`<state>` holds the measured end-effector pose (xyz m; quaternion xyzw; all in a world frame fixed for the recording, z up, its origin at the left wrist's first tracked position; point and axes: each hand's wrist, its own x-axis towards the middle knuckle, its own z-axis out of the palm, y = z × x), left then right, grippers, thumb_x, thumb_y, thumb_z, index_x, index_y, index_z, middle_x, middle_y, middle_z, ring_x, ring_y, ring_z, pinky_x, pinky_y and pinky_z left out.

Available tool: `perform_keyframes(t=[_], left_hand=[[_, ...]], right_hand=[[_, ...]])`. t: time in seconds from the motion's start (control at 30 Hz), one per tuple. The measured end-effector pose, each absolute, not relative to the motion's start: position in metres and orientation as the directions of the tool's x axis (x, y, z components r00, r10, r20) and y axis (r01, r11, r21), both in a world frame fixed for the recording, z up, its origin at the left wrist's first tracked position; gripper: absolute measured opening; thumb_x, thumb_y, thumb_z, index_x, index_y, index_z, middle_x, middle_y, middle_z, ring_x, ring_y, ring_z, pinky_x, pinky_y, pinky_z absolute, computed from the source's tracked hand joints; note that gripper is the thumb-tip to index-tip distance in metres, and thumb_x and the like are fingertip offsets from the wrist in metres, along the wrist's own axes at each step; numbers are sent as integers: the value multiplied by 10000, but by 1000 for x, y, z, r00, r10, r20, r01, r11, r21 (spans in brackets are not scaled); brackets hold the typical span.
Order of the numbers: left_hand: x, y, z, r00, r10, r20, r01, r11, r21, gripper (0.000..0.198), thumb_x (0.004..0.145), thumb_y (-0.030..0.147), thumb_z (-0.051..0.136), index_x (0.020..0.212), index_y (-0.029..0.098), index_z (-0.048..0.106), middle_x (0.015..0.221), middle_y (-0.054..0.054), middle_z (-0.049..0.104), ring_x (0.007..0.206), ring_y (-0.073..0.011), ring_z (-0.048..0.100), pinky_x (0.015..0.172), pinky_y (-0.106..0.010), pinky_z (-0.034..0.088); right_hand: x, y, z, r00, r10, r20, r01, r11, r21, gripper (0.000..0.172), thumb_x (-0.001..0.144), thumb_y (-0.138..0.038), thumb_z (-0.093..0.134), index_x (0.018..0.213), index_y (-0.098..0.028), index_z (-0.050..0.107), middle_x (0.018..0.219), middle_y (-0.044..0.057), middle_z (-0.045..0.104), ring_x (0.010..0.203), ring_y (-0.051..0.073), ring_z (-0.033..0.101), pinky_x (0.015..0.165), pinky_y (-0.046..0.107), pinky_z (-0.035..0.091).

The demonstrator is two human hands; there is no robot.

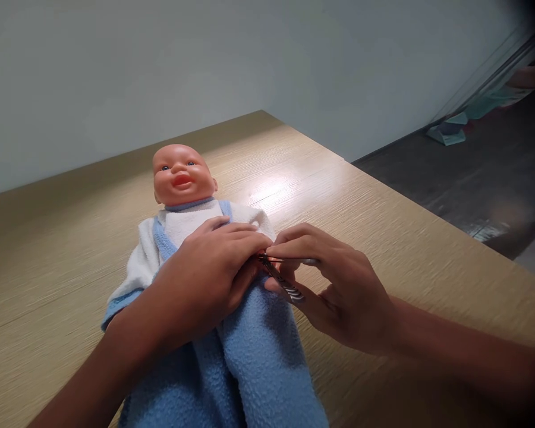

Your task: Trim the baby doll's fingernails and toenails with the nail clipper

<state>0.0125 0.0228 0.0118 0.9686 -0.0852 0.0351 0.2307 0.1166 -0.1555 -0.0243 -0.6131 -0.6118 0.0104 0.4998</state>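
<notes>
A baby doll (182, 184) lies on its back, its bare plastic head away from me, dressed in a white top and blue fleece overalls (267, 351). My left hand (209, 270) rests across the doll's middle, with thumb and fingers closed around the doll's hand, which is mostly hidden. In my right hand (348, 291), between thumb and fingers, is a metal nail clipper (289, 288) with its lever spread apart. The clipper's jaws meet the doll's fingers beside my left fingertips. Whether the jaws are closed on a finger I cannot make out.
A light wooden table (53, 279) bears the doll, its right edge running diagonally. Behind stands a plain grey wall (160, 65). Beyond the table is a dark floor (419, 178), with pale blue and coloured items (450, 128) along the wall.
</notes>
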Motion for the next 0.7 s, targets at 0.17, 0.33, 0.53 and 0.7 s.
perform_keyframes(t=[0.17, 0.33, 0.53, 0.7], left_hand=[[11, 23, 11, 982, -144, 124, -184, -883, 432, 164, 1004, 193, 467, 959, 239, 617, 1058, 22, 718, 995, -197, 633, 1077, -444, 365], [11, 23, 10, 979, -151, 134, -195, -882, 428, 162, 1009, 215, 465, 978, 250, 620, 1059, 29, 720, 996, -197, 635, 1076, -447, 370], [12, 24, 9, 982, -144, 126, -184, -886, 425, 152, 1000, 200, 478, 957, 243, 618, 1062, 31, 722, 1006, -199, 638, 1102, -469, 356], [11, 24, 10, 979, -153, 138, -198, -882, 428, 152, 993, 199, 490, 1007, 247, 633, 1092, 22, 726, 1067, -208, 645, 1120, -483, 361]], right_hand=[[116, -156, -25, 295, 753, 588, 706, 243, -665, 264, 915, -89, 615, 1145, -208, 566, 888, 6, 631, 844, 145, 598, 780, 313, 557], [117, -156, -25, 304, 765, 568, 704, 221, -675, 263, 918, -94, 613, 1157, -197, 572, 933, 25, 649, 865, 146, 618, 776, 305, 560], [118, -154, -27, 294, 738, 608, 698, 269, -664, 297, 888, -81, 658, 1152, -191, 575, 869, -7, 628, 812, 130, 589, 791, 304, 547], [119, -154, -29, 289, 730, 619, 699, 281, -658, 298, 875, -71, 650, 1146, -182, 591, 879, 5, 636, 863, 144, 600, 789, 310, 542]])
